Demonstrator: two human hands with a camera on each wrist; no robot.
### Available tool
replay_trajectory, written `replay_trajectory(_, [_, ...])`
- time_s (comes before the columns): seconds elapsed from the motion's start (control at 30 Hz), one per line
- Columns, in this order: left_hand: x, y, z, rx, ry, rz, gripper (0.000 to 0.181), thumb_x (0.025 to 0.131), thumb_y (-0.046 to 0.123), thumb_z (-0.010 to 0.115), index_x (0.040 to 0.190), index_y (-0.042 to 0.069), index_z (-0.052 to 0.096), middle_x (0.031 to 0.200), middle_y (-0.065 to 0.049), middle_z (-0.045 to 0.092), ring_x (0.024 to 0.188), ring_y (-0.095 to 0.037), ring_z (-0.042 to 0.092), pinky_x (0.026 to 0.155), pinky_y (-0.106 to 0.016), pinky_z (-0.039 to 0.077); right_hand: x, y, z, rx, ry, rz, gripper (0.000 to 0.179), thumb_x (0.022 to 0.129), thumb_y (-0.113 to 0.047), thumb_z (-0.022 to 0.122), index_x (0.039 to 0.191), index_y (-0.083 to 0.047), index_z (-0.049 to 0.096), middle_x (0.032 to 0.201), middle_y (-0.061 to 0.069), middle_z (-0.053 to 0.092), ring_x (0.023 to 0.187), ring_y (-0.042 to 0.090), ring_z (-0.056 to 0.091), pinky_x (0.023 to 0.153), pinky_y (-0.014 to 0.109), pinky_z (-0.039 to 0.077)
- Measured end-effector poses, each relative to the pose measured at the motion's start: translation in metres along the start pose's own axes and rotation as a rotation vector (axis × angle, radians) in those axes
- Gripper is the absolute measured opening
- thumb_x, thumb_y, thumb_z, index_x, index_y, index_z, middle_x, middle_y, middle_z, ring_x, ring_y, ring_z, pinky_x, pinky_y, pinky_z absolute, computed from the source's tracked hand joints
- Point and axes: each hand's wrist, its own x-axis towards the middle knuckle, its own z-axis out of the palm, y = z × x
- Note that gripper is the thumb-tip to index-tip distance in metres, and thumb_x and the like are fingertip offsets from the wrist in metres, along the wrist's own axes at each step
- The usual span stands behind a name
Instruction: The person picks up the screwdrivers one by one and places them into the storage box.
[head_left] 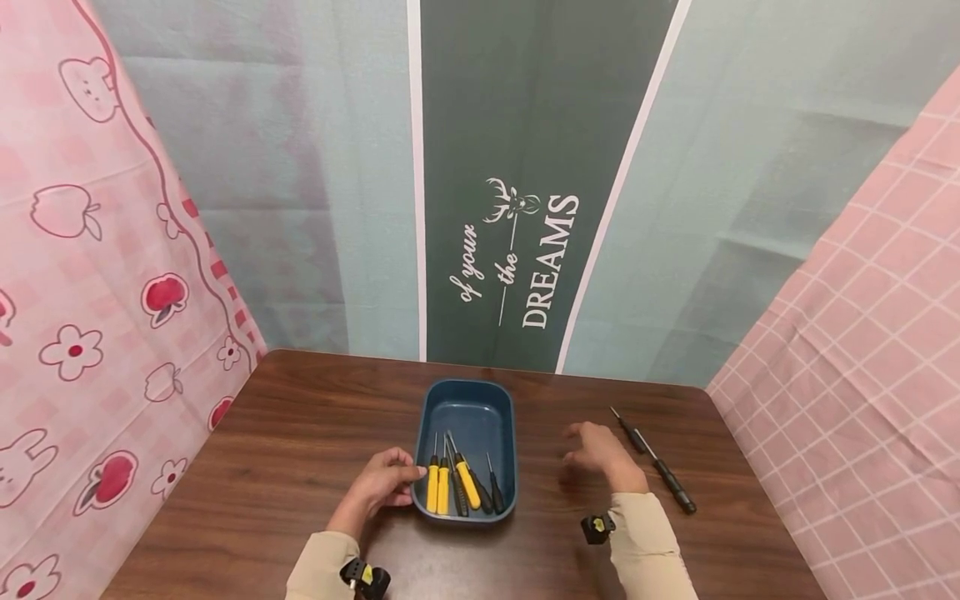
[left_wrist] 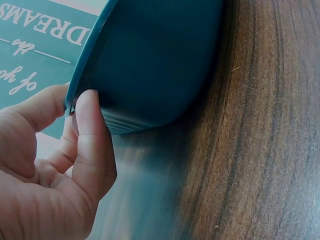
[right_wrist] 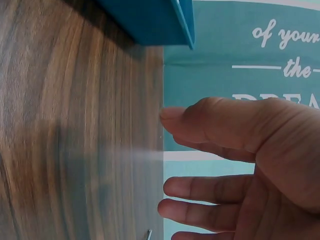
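A dark blue rectangular tray (head_left: 480, 413) stands near the middle of the table. In its near half lie several screwdrivers, some with yellow handles (head_left: 467, 483) and some with black handles (head_left: 497, 498). My left hand (head_left: 386, 481) pinches the tray's left rim between thumb and fingers, as the left wrist view shows up close. To the right of the tray, my right hand (head_left: 602, 454) hovers over the table, fingers spread and nothing in them. Beside it lie a small black screwdriver (head_left: 636, 438) and a longer black screwdriver (head_left: 672, 482), nearly in line.
The brown wooden table (head_left: 315, 417) ends at a hanging green and grey cloth (head_left: 517, 100) behind. Pink patterned cloths (head_left: 112, 350) hang at the left and right sides.
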Motion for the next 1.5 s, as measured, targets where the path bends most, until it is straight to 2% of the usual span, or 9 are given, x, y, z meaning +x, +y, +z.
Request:
replay_trajectory(0.43, [-0.001,0.000,0.000,-0.004,-0.001,0.000,0.023,0.081,0.009,0.069,0.089,0.002,0.049,0.066,-0.006,0.050,0.053,-0.013,0.050,0.048,-0.026,0.051,0.000,0.023,-0.003,0.047,0.028,0.078,0.037,0.077,-0.006,0.072,0.111,0.002,0.062,0.104,0.020,0.062,0.094,0.037,0.058,0.076,0.050,0.048])
replay_trajectory(0.63, [0.001,0.000,-0.001,-0.016,-0.007,0.000,0.023,0.081,0.010,0.070,0.089,0.003,0.049,0.066,-0.006,0.051,0.054,-0.013,0.051,0.048,-0.026,0.051,0.003,0.034,-0.007,0.045,0.066,0.073,0.036,0.077,-0.007,0.072,0.110,0.003,0.062,0.103,0.020,0.062,0.093,0.039,0.058,0.076,0.051,0.048])
replay_trajectory(0.83, [0.002,0.000,-0.001,-0.017,-0.010,0.000,0.023,0.081,0.010,0.070,0.089,0.003,0.049,0.067,-0.006,0.051,0.054,-0.013,0.051,0.048,-0.026,0.052,0.005,0.048,-0.012,0.092,0.038,0.071,0.040,0.077,-0.010,0.072,0.112,0.006,0.060,0.108,0.025,0.059,0.099,0.043,0.054,0.078,0.053,0.047])
replay_trajectory(0.97, [0.002,-0.001,-0.002,-0.017,-0.015,0.000,0.023,0.082,0.010,0.070,0.090,0.003,0.049,0.066,-0.006,0.051,0.053,-0.013,0.051,0.048,-0.026,0.052,0.004,0.057,-0.020,0.171,-0.001,0.131,0.043,0.078,-0.012,0.071,0.113,0.008,0.057,0.111,0.027,0.056,0.102,0.046,0.051,0.079,0.054,0.046])
replay_trajectory(1.13, [0.000,0.000,-0.002,-0.019,-0.021,-0.001,0.023,0.082,0.010,0.069,0.090,0.003,0.049,0.066,-0.006,0.051,0.052,-0.013,0.051,0.047,-0.026,0.051,0.003,0.067,-0.029,0.306,-0.034,0.247,0.043,0.082,-0.012,0.068,0.113,0.014,0.053,0.105,0.027,0.056,0.098,0.043,0.053,0.077,0.052,0.046])
replay_trajectory(1.27, [-0.001,0.000,-0.002,-0.017,-0.023,-0.002,0.023,0.082,0.009,0.069,0.090,0.003,0.049,0.065,-0.006,0.051,0.052,-0.013,0.051,0.047,-0.025,0.051,0.003,0.076,-0.029,0.477,-0.028,0.338,0.029,0.083,-0.005,0.063,0.105,0.013,0.055,0.093,0.018,0.058,0.079,0.029,0.054,0.066,0.042,0.048])
replay_trajectory(1.37, [0.000,0.001,-0.001,-0.022,-0.027,-0.001,0.022,0.082,0.009,0.069,0.090,0.003,0.049,0.065,-0.006,0.050,0.052,-0.012,0.051,0.047,-0.025,0.051,0.003,0.082,-0.027,0.593,-0.010,0.418,0.018,0.085,-0.002,0.058,0.098,0.010,0.060,0.078,0.010,0.056,0.061,0.019,0.046,0.051,0.032,0.042])
replay_trajectory(1.43, [0.000,0.001,-0.002,-0.023,-0.029,0.000,0.022,0.082,0.009,0.069,0.089,0.003,0.049,0.065,-0.006,0.050,0.053,-0.012,0.050,0.047,-0.025,0.051,0.004,0.085,-0.028,0.637,0.005,0.464,0.018,0.085,-0.003,0.056,0.098,0.008,0.062,0.073,0.007,0.055,0.056,0.017,0.044,0.048,0.030,0.039])
replay_trajectory(1.5, [0.001,0.001,-0.002,-0.025,-0.031,0.000,0.022,0.082,0.009,0.068,0.089,0.003,0.049,0.065,-0.006,0.050,0.053,-0.012,0.050,0.048,-0.025,0.051,0.004,0.088,-0.030,0.666,0.014,0.488,0.019,0.086,-0.003,0.055,0.100,0.008,0.063,0.073,0.009,0.055,0.058,0.019,0.050,0.051,0.032,0.043])
